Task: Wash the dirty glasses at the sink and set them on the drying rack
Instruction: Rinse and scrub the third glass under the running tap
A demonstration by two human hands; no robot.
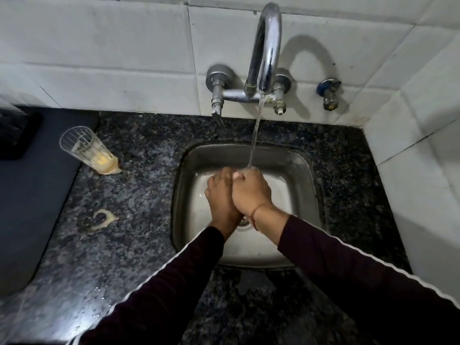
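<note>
Both hands are seen together over the sink (pixel 306 170), under the thin stream from the tap (pixel 267 46). The right hand (pixel 251 189) is curled into a loose fist and is pressed against the left hand (pixel 220 192), whose fingers are bent toward it; no glass can be made out in either grip, though the palms are hidden, so what lies between them cannot be told with certainty. It is judged that the hands themselves are being rinsed. The one dirty glass (pixel 87 148) in view is stood on the dark speckled counter (pixel 139 195), well apart from the sink and up to the left of both hands. It is upright, its long axis vertical and only appearing tilted through the wide lens, with its open mouth up and yellowish residue at its base. A pale spill (pixel 110 170) touches its foot, and a ring-shaped mark (pixel 102 220) is left nearer the counter's front. The left hand is the nearer one, so a reach leftward and away across the counter would be called for. A dark mat (pixel 37 183) lies just beside the glass on its left; whether it serves as the drying rack cannot be told.
</note>
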